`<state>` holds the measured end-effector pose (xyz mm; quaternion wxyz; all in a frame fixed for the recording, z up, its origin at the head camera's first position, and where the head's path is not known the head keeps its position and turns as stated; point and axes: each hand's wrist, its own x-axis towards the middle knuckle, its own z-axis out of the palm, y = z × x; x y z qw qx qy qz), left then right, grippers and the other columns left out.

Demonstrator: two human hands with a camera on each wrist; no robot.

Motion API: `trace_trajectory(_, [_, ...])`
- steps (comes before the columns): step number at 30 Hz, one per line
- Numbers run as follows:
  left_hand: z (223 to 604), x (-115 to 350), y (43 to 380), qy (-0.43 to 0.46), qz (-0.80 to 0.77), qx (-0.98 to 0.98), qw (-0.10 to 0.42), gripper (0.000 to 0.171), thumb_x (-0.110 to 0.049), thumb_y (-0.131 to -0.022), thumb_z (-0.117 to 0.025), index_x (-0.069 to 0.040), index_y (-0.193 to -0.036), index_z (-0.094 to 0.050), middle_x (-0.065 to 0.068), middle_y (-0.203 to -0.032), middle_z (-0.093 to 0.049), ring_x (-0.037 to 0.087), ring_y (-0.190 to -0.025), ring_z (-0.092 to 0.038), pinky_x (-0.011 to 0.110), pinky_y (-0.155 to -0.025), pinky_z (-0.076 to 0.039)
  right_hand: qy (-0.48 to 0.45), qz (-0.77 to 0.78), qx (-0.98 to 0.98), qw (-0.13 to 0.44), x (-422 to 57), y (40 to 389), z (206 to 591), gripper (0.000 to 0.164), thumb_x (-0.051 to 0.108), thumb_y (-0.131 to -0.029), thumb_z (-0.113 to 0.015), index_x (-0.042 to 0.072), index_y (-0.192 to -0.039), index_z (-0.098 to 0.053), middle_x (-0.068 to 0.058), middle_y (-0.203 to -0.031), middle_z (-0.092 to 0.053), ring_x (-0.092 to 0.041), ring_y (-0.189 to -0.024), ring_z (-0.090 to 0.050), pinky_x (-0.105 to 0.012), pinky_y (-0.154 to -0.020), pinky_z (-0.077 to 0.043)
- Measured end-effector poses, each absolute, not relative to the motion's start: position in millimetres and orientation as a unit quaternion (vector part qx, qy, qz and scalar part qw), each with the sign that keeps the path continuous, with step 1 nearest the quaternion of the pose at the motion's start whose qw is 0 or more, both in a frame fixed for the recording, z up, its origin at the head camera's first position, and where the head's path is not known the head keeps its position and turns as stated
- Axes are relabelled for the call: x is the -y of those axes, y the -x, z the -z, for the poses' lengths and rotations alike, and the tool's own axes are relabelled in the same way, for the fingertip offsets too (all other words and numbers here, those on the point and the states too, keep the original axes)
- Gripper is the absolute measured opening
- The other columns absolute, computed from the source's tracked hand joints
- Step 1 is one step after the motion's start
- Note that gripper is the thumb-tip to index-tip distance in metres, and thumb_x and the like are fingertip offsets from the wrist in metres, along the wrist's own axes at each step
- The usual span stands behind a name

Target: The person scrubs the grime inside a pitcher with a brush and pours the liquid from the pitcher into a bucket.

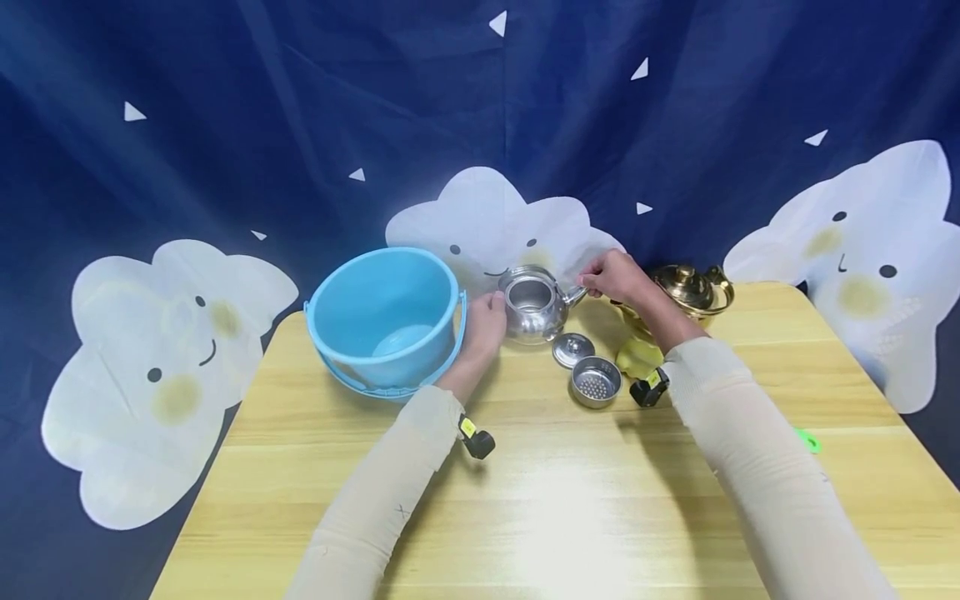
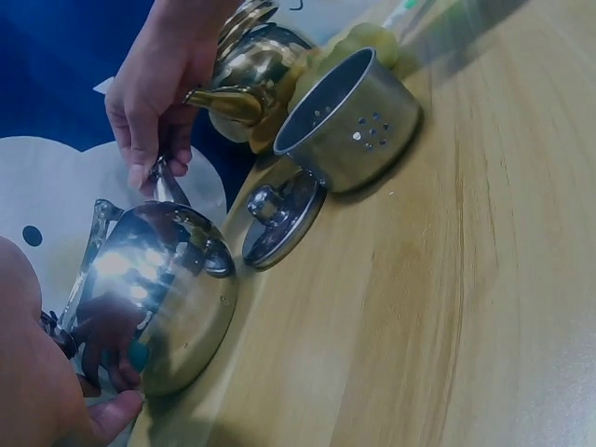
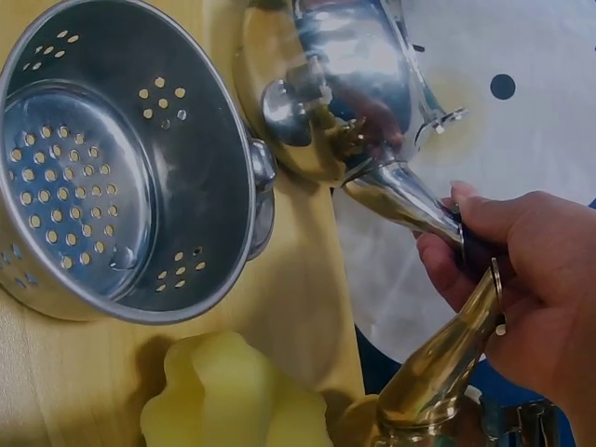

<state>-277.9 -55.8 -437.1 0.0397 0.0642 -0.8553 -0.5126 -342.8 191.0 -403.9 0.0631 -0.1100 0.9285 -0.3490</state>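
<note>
Nearest us on the wooden table (image 1: 225, 500) we've got a little perforated metal strainer (image 1: 596, 383), upright, with a lumpy yellow thing (image 1: 637, 360) just right of it. A small knobbed lid (image 1: 573, 343) lies just beyond the strainer. Past those, near the table's far edge, is the silver teapot (image 1: 532, 327), mouth uncovered, between the hands. The right hand (image 1: 617, 277) pinches its spout; the left hand (image 1: 483, 327) is against the opposite side, thumb by the base, but its fingers are hidden, so we can't tell if they're gripping. The blue bucket (image 1: 352, 300) is just left of that hand. We also spot a gold teapot (image 1: 692, 293), lid on, partly behind the right forearm, and behind everything a navy cloud-print curtain (image 1: 562, 108).
</note>
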Motion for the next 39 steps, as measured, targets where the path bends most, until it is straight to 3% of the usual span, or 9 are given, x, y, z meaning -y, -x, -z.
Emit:
trace_trajectory(3, [437,55,278,-0.068,0.513,0.855,0.040,0.038,-0.030,-0.110,-0.043,-0.006,-0.100,-0.071,0.012,-0.091,-0.068,0.028,-0.096,-0.065,0.044,-0.091,-0.054,0.112,0.348,-0.929,0.061,-191,343,403,0.025,0.015,-0.099,-0.067,-0.008,-0.093,-0.076,0.001,-0.065,-0.067,-0.009,-0.062,-0.057,-0.023,-0.056,-0.043])
trace_trajectory(6, [436,55,277,-0.069,0.513,0.854,0.037,0.038,-0.029,-0.110,-0.043,-0.005,-0.119,-0.071,0.016,-0.117,-0.073,0.031,-0.117,-0.067,0.047,-0.107,-0.052,0.114,0.332,-0.935,0.051,-190,343,404,0.025,0.016,-0.099,-0.068,-0.005,-0.089,-0.075,-0.001,-0.065,-0.066,-0.012,-0.063,-0.055,-0.024,-0.058,-0.042])
trace_trajectory(8, [435,54,276,-0.065,0.515,0.854,0.035,0.040,-0.028,-0.110,-0.043,-0.005,-0.133,-0.066,0.016,-0.133,-0.070,0.032,-0.131,-0.062,0.047,-0.115,-0.047,0.117,0.316,-0.941,0.039,-191,343,404,0.024,0.018,-0.099,-0.068,-0.003,-0.089,-0.076,-0.003,-0.067,-0.066,-0.015,-0.066,-0.055,-0.026,-0.061,-0.042])
trace_trajectory(12, [430,50,274,-0.051,0.506,0.860,0.049,0.045,-0.027,-0.109,-0.045,-0.006,-0.147,-0.055,0.014,-0.150,-0.059,0.032,-0.145,-0.052,0.047,-0.123,-0.039,0.127,0.281,-0.951,0.007,-193,342,404,0.021,0.019,-0.097,-0.070,0.001,-0.094,-0.079,-0.008,-0.078,-0.073,-0.025,-0.079,-0.060,-0.032,-0.072,-0.045])
trace_trajectory(16, [422,45,271,-0.037,0.469,0.880,0.069,0.048,-0.030,-0.107,-0.049,-0.007,-0.149,-0.052,0.013,-0.153,-0.056,0.031,-0.147,-0.047,0.046,-0.125,-0.036,0.133,0.264,-0.955,-0.008,-199,338,398,0.019,0.018,-0.097,-0.070,0.002,-0.099,-0.080,-0.014,-0.093,-0.078,-0.032,-0.090,-0.065,-0.039,-0.082,-0.049])
trace_trajectory(25, [414,31,269,0.024,0.417,0.902,0.108,0.051,-0.030,-0.106,-0.050,-0.004,-0.149,-0.051,0.014,-0.155,-0.053,0.031,-0.147,-0.043,0.048,-0.125,-0.034,0.146,0.251,-0.957,-0.014,-213,327,382,0.022,0.016,-0.100,-0.066,0.000,-0.107,-0.079,-0.019,-0.108,-0.078,-0.036,-0.103,-0.070,-0.051,-0.094,-0.054])
trace_trajectory(39, [399,2,268,0.104,0.337,0.927,0.124,0.049,-0.028,-0.102,-0.059,-0.006,-0.146,-0.056,0.013,-0.146,-0.062,0.030,-0.137,-0.054,0.044,-0.118,-0.044,0.158,0.251,-0.954,-0.053,-234,305,359,0.023,0.017,-0.102,-0.065,0.001,-0.110,-0.078,-0.020,-0.108,-0.078,-0.033,-0.097,-0.070,-0.050,-0.088,-0.054])
